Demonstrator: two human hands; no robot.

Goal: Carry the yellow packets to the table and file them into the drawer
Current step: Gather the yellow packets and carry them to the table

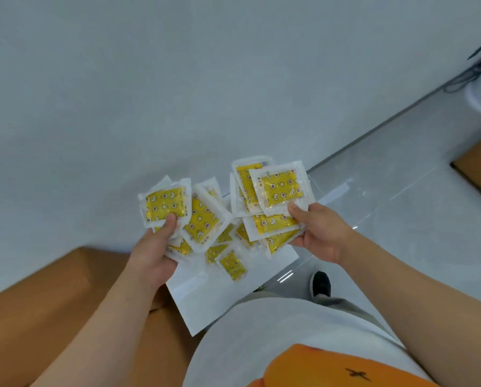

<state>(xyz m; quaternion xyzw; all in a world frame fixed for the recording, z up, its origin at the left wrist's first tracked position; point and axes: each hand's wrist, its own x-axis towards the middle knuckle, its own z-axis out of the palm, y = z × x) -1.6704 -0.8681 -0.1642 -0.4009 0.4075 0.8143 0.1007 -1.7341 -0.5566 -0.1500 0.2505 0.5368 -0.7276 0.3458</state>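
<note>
Brown cardboard box point(38, 317) and white sheet point(233, 297) lie below; above them, left hand point(152, 255) and right hand point(320, 233) each clamp a fan of yellow packets point(278, 188), thumbs pressed on top. Carrying seems underway; next comes finding the table, unseen here.

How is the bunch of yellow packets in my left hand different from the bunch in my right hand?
The left hand holds its yellow packets lower and nearer the wall; the right hand holds its packets higher, fanned more upright. Both thumbs press on a top packet, and every packet shows the same star-and-moon print.
</note>
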